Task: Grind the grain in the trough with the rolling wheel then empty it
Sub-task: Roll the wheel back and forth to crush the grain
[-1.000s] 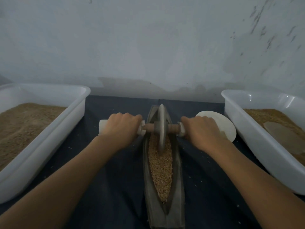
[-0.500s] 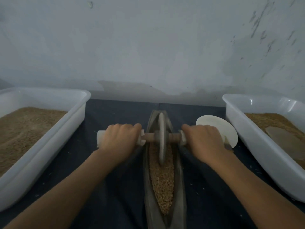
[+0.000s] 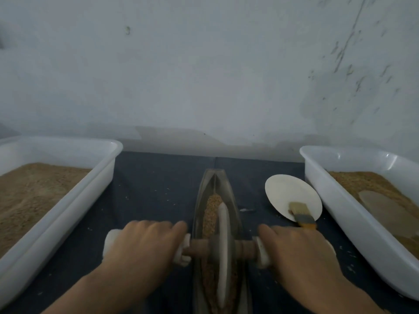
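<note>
**Wheel at the near end of a trough that runs straight away up the frame**

The boat-shaped trough (image 3: 216, 234) lies in the lower centre of the frame, its long axis running from the bottom edge up toward the wall. The rolling wheel (image 3: 223, 252) stands on edge in its groove, low in the frame, with its wooden axle (image 3: 243, 247) crossing the trough at right angles. The left hand (image 3: 145, 245) is curled over the white grip left of centre; the right hand (image 3: 294, 250) is wrapped round the matching grip right of centre. Both sit level with the wheel, equally near it.

The grain (image 3: 210, 214) lies mostly above the wheel in the frame, as a brown strip reaching toward the far tip, with some also below. Judging from this, the next stroke should push both hands evenly up the frame, along the trough's axis, so the wheel does not skew.

A brush (image 3: 301, 215) rests on a pale disc (image 3: 288, 196) at centre right, between the trough and the right white tub (image 3: 340, 214). Another grain-filled tub (image 3: 74, 200) stands at the left.
</note>
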Motion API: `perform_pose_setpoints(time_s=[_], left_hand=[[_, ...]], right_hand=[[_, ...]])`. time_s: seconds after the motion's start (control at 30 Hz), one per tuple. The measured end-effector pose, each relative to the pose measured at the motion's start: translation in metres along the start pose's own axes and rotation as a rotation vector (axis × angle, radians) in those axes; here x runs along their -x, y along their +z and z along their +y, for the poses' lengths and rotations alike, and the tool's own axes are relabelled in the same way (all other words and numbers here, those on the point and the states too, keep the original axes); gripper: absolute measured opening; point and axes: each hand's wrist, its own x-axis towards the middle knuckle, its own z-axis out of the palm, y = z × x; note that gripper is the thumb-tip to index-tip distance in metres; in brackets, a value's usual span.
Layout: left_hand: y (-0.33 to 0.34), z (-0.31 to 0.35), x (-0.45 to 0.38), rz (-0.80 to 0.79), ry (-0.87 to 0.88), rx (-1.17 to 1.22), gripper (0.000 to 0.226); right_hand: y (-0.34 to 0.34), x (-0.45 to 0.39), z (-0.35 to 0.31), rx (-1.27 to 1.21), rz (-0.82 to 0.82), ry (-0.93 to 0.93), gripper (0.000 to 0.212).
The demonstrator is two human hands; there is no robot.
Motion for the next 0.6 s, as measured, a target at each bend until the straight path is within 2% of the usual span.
perform_pose_setpoints(time_s=[0.1, 0.3, 0.4, 0.53, 0.57, 0.6], left_hand=[[0.006, -0.007, -0.028, 0.06, -0.031, 0.003, 0.03], [0.015, -0.022, -0.081, 0.21, -0.068, -0.075, 0.03], [0.01, -0.015, -0.07, 0.188, -0.061, -0.054, 0.029], [-0.001, -0.003, -0.02, 0.057, -0.015, 0.011, 0.033], [-0.006, 0.001, -0.006, 0.055, 0.024, 0.004, 0.036], [-0.007, 0.002, 0.004, 0.126, 0.095, -0.053, 0.043]], right_hand=[[0.008, -0.027, 0.006, -0.027, 0.073, 0.043, 0.017], [0.02, -0.084, 0.021, 0.008, 0.187, 0.112, 0.022], [0.017, -0.069, 0.018, -0.017, 0.134, 0.092, 0.032], [0.009, -0.015, 0.006, -0.074, 0.004, 0.029, 0.024], [0.006, -0.005, 0.003, -0.087, -0.034, 0.012, 0.022], [0.004, 0.002, 0.002, -0.101, -0.088, -0.002, 0.019]])
